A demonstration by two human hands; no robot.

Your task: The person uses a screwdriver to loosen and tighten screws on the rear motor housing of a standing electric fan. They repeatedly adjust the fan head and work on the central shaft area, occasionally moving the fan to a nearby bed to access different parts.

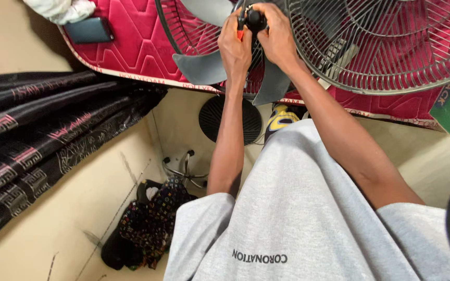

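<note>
My left hand (234, 48) was curled tight around a small orange-handled tool (240, 32); my right hand (276, 36) was closed over the black hub (255, 20) of the fan; both hands pressed close together at the hub, grey blades (204, 67) just below them; the wire guard (386, 47) stood to the right, against the red mattress (131, 47).
</note>
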